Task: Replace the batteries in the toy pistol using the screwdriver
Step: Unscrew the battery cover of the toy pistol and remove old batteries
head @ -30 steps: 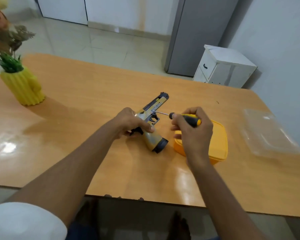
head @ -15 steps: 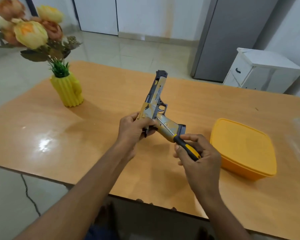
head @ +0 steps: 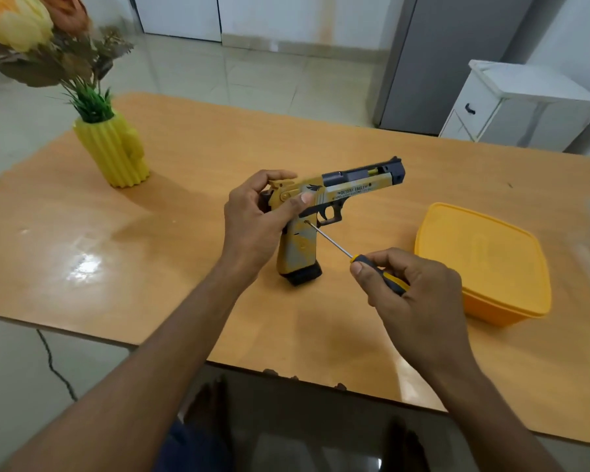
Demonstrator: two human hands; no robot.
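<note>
Plastic toy pistol, yellow-grey with dark slide, stands butt-down near the table centre, barrel pointing toward the right edge. Judged light, rigid, a bit slick on the painted shell; likely tips easily on its narrow base, so best held at the rear of the slide and top of the grip, clear of the screw. Left hand does that: fingers curled over the back end, thumb pressed on the near side above the grip, holding firmly. Right hand wraps the yellow-black handle of the screwdriver, thumb and fingertips pinching near the collar, closed tight round it. Thin shaft angles up-left, tip touching or just at a small screw hole on the grip below the trigger guard; seating cannot be told. Orange lidded box sits near the right edge, yellow vase toward the far left corner.
</note>
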